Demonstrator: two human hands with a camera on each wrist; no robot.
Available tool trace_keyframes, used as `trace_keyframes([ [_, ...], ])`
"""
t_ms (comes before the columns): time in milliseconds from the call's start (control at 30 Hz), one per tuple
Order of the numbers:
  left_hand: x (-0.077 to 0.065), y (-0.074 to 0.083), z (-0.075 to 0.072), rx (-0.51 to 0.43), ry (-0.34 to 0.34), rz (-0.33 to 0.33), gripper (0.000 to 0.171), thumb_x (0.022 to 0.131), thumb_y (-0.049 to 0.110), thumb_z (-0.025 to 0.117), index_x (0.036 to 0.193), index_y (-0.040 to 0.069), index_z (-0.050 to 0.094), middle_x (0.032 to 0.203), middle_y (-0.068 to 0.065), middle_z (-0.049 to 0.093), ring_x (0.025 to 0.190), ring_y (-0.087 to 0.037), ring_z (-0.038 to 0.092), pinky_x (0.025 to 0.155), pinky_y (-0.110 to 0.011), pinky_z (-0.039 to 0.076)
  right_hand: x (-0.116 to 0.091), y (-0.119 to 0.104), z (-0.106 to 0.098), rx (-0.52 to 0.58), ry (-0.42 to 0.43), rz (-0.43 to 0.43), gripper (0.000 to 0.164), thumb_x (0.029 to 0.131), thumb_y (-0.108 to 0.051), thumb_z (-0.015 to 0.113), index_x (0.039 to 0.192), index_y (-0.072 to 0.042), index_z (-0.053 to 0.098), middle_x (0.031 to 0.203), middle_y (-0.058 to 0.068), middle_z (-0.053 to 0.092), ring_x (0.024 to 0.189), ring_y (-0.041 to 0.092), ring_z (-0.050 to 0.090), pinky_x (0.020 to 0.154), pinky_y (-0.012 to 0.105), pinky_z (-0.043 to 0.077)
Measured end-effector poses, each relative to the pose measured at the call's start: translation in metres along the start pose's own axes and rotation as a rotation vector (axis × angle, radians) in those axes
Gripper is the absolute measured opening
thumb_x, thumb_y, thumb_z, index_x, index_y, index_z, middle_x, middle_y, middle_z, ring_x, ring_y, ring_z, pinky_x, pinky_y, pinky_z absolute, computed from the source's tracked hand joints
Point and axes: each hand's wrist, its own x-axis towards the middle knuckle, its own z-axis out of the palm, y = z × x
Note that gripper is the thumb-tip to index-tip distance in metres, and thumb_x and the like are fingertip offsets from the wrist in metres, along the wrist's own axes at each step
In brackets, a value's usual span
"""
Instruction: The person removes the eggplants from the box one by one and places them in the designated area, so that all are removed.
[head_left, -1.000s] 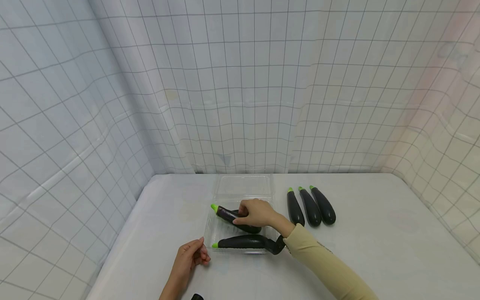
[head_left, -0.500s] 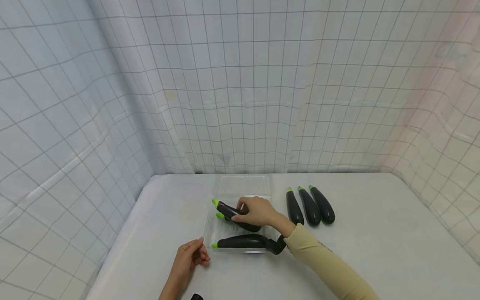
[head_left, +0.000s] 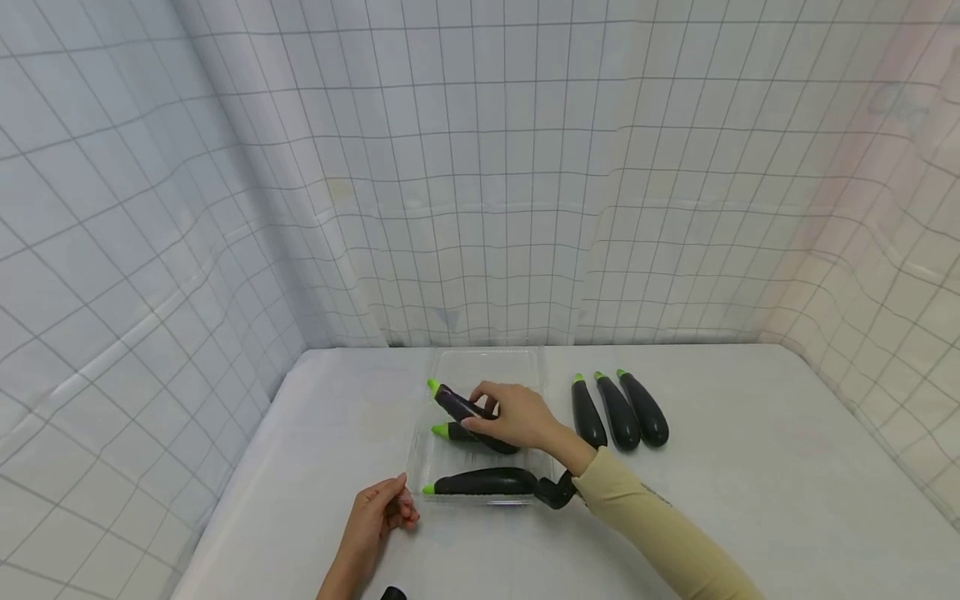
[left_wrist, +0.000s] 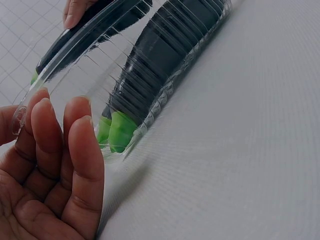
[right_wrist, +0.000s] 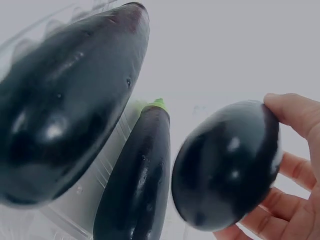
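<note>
My right hand [head_left: 519, 415] grips a dark eggplant [head_left: 456, 403] with a green cap, held tilted over a clear plastic box [head_left: 429, 463]. Under it, a second eggplant [head_left: 460, 432] lies in the box, partly covered by the held one. Along the near side of the box lies another eggplant [head_left: 486, 482]. In the right wrist view, thumb and fingers wrap the rounded end of the held eggplant [right_wrist: 227, 165]. My left hand [left_wrist: 55, 170] pinches the box rim [left_wrist: 21, 116] at its near left corner, thumb on one side and fingers on the other.
The box's open lid [head_left: 487, 364] lies flat behind it. Right of the box, three more eggplants [head_left: 617, 412] rest side by side on the white table [head_left: 750, 467]. A gridded white curtain [head_left: 480, 208] surrounds the table's back and sides.
My right hand has moved the eggplant up and toward the back of the box, uncovering more of the one beneath. My left hand stays at the corner.
</note>
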Motion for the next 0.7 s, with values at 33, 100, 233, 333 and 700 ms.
trace_keyframes([
  [33,-0.0005,0.0001,-0.0001,0.002,-0.002,0.005,0.036,0.096,0.028,0.055,0.068,0.006,0.058,0.06,-0.005,0.057,0.057,-0.015,0.06,0.056,-0.027,0.053,-0.0004,-0.0007,-0.0006,0.008,0.016,-0.003,0.036,0.088,-0.045,0.065,0.111,-0.017,0.062,0.086,-0.004,0.065,0.064,0.007,0.054,0.056,0.025,0.045],
  [100,-0.001,0.0003,-0.0002,0.002,-0.004,0.006,0.036,0.097,0.027,0.054,0.068,0.006,0.058,0.06,-0.005,0.057,0.056,-0.015,0.06,0.055,-0.027,0.053,-0.0009,-0.0011,-0.0008,0.018,0.048,0.001,0.037,0.088,-0.044,0.065,0.112,-0.017,0.062,0.085,-0.004,0.064,0.063,0.007,0.053,0.054,0.025,0.044],
  [233,-0.0017,0.0013,0.0001,0.0,-0.006,0.012,0.036,0.097,0.026,0.053,0.068,0.006,0.058,0.06,-0.004,0.057,0.056,-0.014,0.06,0.055,-0.027,0.052,-0.0018,-0.0006,-0.0003,0.017,0.123,0.027,0.037,0.087,-0.044,0.066,0.114,-0.019,0.062,0.087,-0.005,0.063,0.063,0.005,0.052,0.053,0.024,0.043],
  [333,-0.0019,0.0025,0.001,-0.003,-0.004,0.014,0.036,0.097,0.025,0.053,0.068,0.005,0.058,0.06,-0.005,0.056,0.056,-0.015,0.06,0.055,-0.028,0.052,-0.0027,0.0004,-0.0003,0.02,0.181,0.04,0.037,0.087,-0.044,0.067,0.114,-0.019,0.062,0.087,-0.006,0.062,0.064,0.005,0.053,0.053,0.024,0.043],
  [700,0.0014,0.0005,0.0004,-0.001,0.01,-0.003,0.035,0.096,0.027,0.055,0.069,0.005,0.058,0.061,-0.005,0.056,0.057,-0.015,0.06,0.056,-0.028,0.053,-0.0062,0.0024,-0.0054,0.059,0.351,0.025,0.039,0.085,-0.041,0.07,0.113,-0.016,0.063,0.084,-0.007,0.059,0.064,0.005,0.052,0.054,0.024,0.044],
])
